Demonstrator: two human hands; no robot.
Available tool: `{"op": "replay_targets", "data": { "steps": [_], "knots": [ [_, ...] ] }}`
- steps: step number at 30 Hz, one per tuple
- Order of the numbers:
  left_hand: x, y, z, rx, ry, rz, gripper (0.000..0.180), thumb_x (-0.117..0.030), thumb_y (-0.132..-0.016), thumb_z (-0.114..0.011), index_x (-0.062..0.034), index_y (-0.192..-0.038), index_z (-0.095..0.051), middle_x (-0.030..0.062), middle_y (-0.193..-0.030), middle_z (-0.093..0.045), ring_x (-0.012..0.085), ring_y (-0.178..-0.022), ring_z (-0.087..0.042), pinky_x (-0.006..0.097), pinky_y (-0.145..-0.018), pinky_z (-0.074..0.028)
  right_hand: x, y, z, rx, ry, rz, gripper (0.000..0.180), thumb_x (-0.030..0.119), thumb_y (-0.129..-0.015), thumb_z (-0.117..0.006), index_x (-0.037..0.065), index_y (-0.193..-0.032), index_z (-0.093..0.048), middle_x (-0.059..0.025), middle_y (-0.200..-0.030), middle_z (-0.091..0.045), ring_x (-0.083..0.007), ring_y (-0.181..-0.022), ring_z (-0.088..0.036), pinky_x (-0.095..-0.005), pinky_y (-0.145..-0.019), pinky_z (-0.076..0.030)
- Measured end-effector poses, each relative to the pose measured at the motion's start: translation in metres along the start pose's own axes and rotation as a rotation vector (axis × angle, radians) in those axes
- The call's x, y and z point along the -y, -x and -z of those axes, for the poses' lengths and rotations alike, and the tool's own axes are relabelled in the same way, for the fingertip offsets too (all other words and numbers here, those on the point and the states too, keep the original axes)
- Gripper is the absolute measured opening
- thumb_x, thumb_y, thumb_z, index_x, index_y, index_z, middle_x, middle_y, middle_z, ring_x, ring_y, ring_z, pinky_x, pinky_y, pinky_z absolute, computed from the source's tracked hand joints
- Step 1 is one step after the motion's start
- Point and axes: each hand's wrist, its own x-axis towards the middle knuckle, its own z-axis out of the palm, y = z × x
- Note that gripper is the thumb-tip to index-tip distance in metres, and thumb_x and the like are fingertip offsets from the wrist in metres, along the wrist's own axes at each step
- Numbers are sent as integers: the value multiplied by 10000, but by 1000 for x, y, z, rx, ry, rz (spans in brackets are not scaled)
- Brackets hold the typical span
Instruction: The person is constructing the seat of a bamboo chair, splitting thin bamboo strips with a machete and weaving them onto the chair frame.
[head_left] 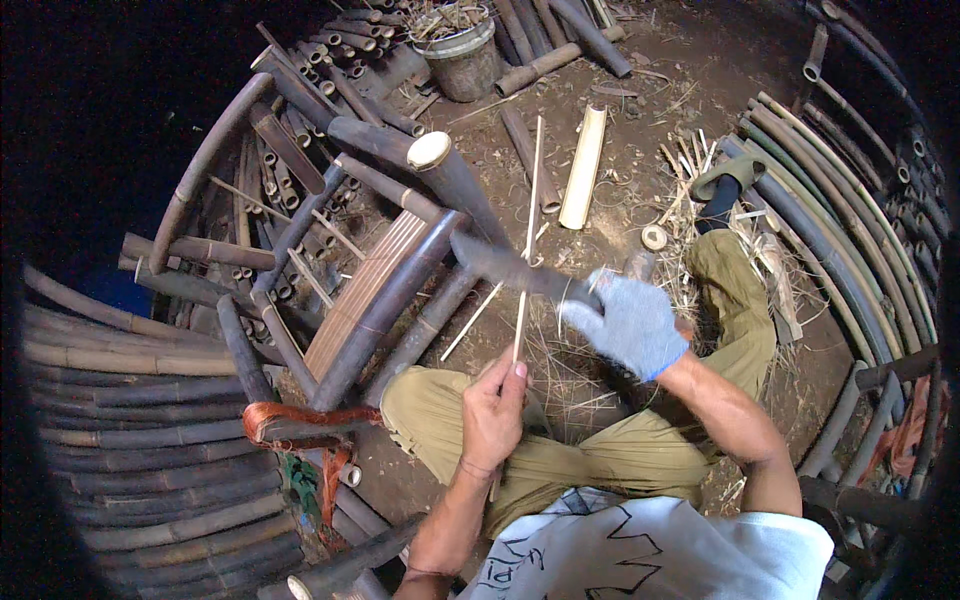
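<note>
My left hand (492, 412), bare, grips a thin pale bamboo strip (528, 230) that stands almost upright and reaches away from me. My right hand (632, 322), in a grey-blue knit glove, is closed on the handle of a broad dark knife (505, 265). The blade points left and crosses the strip just above my left hand. A second thin strip (470, 322) slants down to the left near the blade. I sit on the ground with my legs in olive trousers (600, 450) folded beneath my hands.
Dark bamboo poles (150, 450) are stacked at the left and curved ones (850, 230) at the right. A split pale bamboo half (583, 165), a grey bucket (465, 55), a bundle of slats (362, 290), orange strapping (300, 425) and shavings lie on the dirt floor.
</note>
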Motion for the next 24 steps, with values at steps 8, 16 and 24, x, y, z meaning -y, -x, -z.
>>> {"op": "replay_targets", "data": {
  "steps": [8, 16, 24],
  "knots": [
    [23, 60, 20, 83, -162, -12, 309, -99, -977, -566, 41, -1250, -610, 63, -807, -602, 126, -707, -563, 277, -653, -475, -56, -43, 17, -9, 160, -122, 664, 659, -919, -467, 40, -813, -681, -229, -738, -667, -434, -709, -656, -511, -648, -515],
    [13, 85, 45, 118, 271, 393, 417, -159, -1031, -493, -35, -1429, -474, 8, -747, -564, 50, -539, -464, 200, -469, -396, -97, -56, 46, -179, -39, -216, 597, 601, -942, -473, 44, -868, -674, -220, -826, -669, -381, -822, -677, -476, -696, -510],
    [-3, 69, 34, 80, 216, 242, 419, -103, -1029, -478, -21, -1440, -457, -20, -665, -509, 36, -525, -420, 185, -460, -335, 16, 12, 4, 64, -102, 98, 558, 614, -830, -630, 61, -869, -691, -180, -734, -673, -356, -699, -686, -460, -638, -535]
  ]
}}
